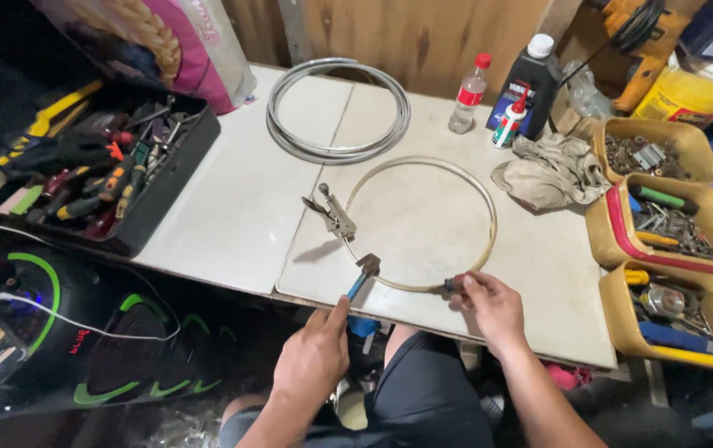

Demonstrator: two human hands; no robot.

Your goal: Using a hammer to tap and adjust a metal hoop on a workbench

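Head view, metal ring (489, 217) flat on white bench (232, 207) at frame centre, left hand (315, 357) gripping blue-handled pliers (362, 278) biting ring's lower left, right hand (493, 309) pinching ring's lower edge, locking pliers (333, 216) clamped on ring's left side.

Your ring (489, 217) looks like dull bare metal, as do the locking pliers (331, 214) clamped on it. The blue-handled pliers (360, 280) have glossy plastic grips. Table (232, 191): smooth, matt white (scuffed). At upper right, a rumpled cloth rag (551, 170).
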